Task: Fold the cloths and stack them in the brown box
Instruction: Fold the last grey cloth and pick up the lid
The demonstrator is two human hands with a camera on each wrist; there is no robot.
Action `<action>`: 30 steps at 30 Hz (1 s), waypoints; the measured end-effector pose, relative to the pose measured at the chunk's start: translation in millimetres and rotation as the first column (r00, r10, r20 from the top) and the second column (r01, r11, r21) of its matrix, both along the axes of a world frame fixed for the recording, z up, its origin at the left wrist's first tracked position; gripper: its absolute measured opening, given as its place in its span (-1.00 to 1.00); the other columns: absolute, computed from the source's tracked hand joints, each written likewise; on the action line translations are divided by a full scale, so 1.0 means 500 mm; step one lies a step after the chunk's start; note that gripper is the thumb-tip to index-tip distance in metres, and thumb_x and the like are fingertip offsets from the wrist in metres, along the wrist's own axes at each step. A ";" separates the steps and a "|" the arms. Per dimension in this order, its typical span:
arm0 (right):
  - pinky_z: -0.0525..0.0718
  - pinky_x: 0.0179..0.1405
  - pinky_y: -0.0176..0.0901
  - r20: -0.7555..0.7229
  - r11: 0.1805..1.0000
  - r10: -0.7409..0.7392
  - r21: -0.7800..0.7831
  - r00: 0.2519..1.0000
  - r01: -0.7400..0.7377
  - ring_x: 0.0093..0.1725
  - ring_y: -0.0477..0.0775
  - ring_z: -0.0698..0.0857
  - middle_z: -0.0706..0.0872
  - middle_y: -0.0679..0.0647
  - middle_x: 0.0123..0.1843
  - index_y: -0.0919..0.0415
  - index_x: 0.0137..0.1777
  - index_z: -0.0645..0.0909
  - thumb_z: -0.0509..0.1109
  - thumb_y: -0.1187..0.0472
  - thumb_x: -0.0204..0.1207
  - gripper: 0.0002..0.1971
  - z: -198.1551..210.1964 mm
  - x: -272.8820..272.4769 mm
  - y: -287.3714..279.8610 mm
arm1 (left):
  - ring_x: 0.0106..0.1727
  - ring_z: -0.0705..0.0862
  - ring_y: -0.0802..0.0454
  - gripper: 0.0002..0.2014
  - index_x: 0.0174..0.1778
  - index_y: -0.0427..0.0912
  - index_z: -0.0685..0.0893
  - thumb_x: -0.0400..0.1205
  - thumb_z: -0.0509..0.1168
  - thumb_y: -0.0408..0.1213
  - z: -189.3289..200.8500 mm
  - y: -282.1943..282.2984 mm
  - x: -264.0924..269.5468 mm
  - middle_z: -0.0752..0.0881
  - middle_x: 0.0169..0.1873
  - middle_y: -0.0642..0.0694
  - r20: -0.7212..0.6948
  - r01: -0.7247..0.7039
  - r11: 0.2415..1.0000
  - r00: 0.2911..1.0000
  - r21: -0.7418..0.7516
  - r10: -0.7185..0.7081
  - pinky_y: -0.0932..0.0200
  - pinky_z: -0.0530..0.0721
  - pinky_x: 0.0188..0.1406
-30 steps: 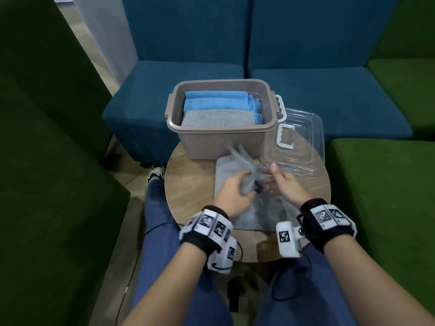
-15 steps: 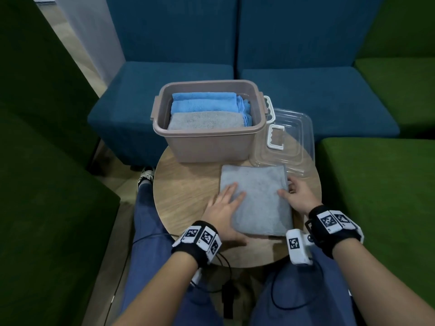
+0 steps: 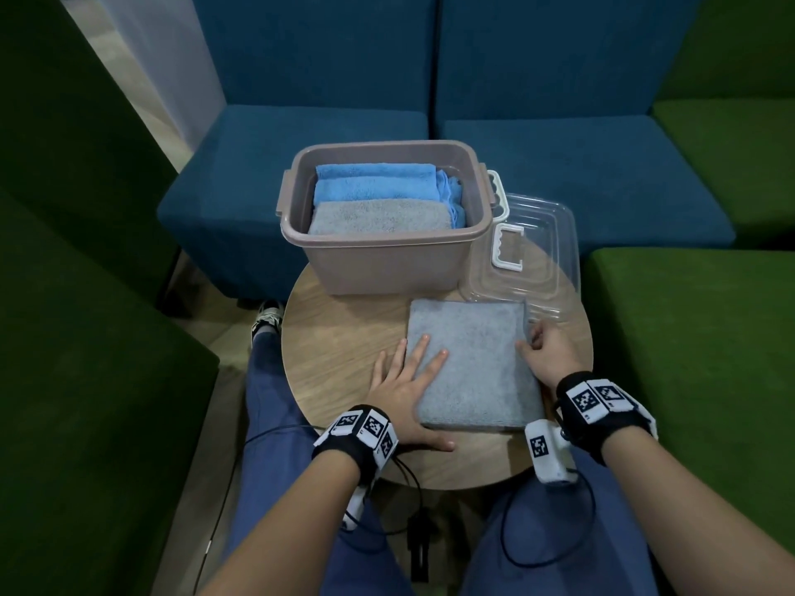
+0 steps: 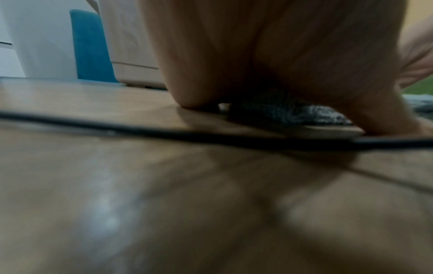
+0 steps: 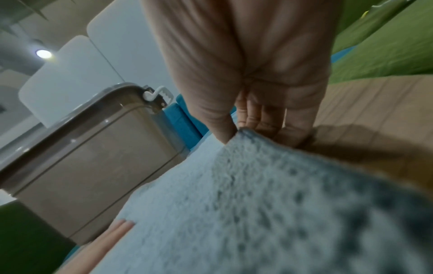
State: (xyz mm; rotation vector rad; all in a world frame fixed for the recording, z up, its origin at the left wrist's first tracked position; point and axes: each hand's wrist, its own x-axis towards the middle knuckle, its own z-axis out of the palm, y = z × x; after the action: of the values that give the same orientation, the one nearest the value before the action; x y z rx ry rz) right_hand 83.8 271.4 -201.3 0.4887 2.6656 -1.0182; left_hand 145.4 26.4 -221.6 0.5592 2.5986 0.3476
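The folded grey cloth [image 3: 471,363] lies on the counter [image 3: 340,337] between my hands, left hand [image 3: 406,391] flat on its near-left corner, right hand [image 3: 548,352] pinching its right edge (brown box [image 3: 383,260] straight beyond).

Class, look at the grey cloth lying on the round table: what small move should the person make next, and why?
Probably fold the grey cloth in half again, right edge over to the left. The right hand already pinches its right edge, the left hand presses the left side flat, and the cloth looks wider than the folded ones in the brown box.
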 end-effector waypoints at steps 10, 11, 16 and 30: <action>-0.32 0.60 0.41 0.241 0.680 0.606 0.336 0.758 -0.651 0.68 0.12 -0.43 -0.49 -0.26 0.63 -0.26 0.65 -0.41 -0.12 -0.32 0.68 -0.32 -0.015 0.059 -0.038 | 0.61 -0.52 -0.13 0.29 0.61 0.26 -0.43 0.23 0.34 0.55 -0.008 0.002 0.001 -0.54 0.59 0.08 -0.017 -0.005 1.000 1.000 0.004 0.006 -0.26 -0.45 0.56; -0.31 0.59 0.42 0.256 0.689 0.602 0.311 0.756 -0.654 0.68 0.09 -0.41 -0.47 -0.29 0.64 -0.30 0.64 -0.41 -0.12 -0.33 0.67 -0.32 -0.019 0.057 -0.030 | 0.61 -0.51 -0.13 0.29 0.61 0.26 -0.43 0.23 0.34 0.54 -0.007 0.002 0.001 -0.54 0.60 0.08 -0.018 -0.007 1.000 1.000 0.004 0.007 -0.26 -0.45 0.56; -0.37 0.57 0.39 0.298 0.698 0.536 0.369 0.790 -0.613 0.67 0.11 -0.44 -0.45 -0.22 0.68 -0.19 0.66 -0.44 -0.16 -0.36 0.65 -0.27 -0.004 0.044 -0.023 | 0.63 -0.49 -0.13 0.28 0.61 0.25 -0.44 0.25 0.34 0.54 -0.012 0.004 0.000 -0.53 0.60 0.09 -0.032 -0.023 1.000 0.999 -0.003 0.023 -0.26 -0.44 0.56; -0.16 0.63 0.31 0.319 0.552 0.731 0.243 0.603 -0.798 0.72 0.00 -0.25 -0.31 -0.19 0.73 -0.16 0.69 -0.38 0.43 -0.01 0.48 0.07 0.047 0.126 -0.033 | 0.64 0.14 -0.23 -0.25 0.65 -0.13 0.19 0.57 0.33 -0.05 0.043 0.000 0.020 0.12 0.64 -0.27 -0.357 0.101 0.983 0.922 -0.153 -0.150 -0.24 0.16 0.56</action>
State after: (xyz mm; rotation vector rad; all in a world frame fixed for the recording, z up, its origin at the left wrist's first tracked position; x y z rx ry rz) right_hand 146.9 254.8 -177.8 -0.5216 2.4455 -0.1832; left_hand 155.5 26.3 -200.1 0.8058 2.8938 0.0253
